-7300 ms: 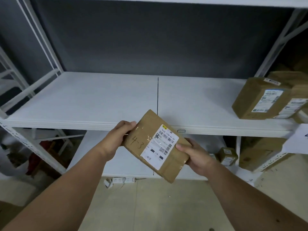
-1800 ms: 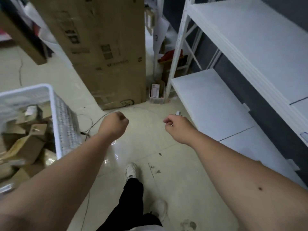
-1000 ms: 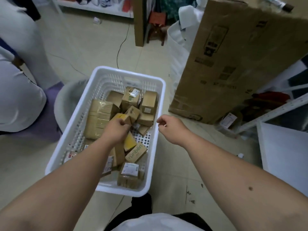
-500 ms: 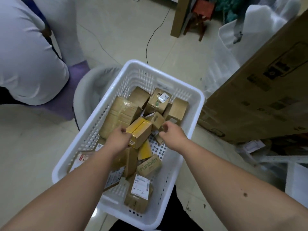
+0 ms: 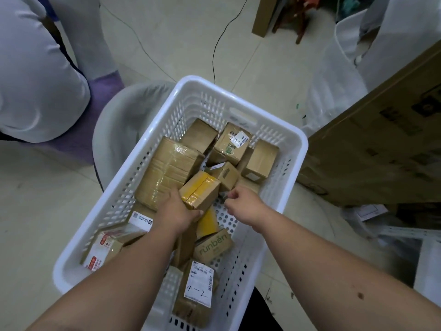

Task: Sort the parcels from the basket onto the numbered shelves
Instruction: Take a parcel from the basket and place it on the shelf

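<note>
A white perforated basket [image 5: 299, 149] stands on the floor below me, holding several brown cardboard parcels. My left hand [image 5: 175, 212] grips a small box with yellow tape [image 5: 200, 188] in the middle of the basket. My right hand [image 5: 243, 205] hovers just right of that box with its fingers curled, holding nothing. A parcel with a white label marked "4-2" [image 5: 199, 286] lies at the basket's near end. A "runben" box [image 5: 213, 246] sits beside my left forearm. A larger taped parcel [image 5: 167, 172] lies at the left of the basket.
A big cardboard carton [image 5: 381, 144] stands to the right of the basket. A person in white [image 5: 35, 75] crouches at the upper left beside a grey tub [image 5: 119, 125]. A black cable [image 5: 222, 39] runs across the tiled floor. Clear plastic bags [image 5: 334, 75] lie at the upper right.
I turned from the shelves to the basket and bent over it. My left hand took hold of the yellow-taped box and has lifted it slightly; my right hand came closer.
</note>
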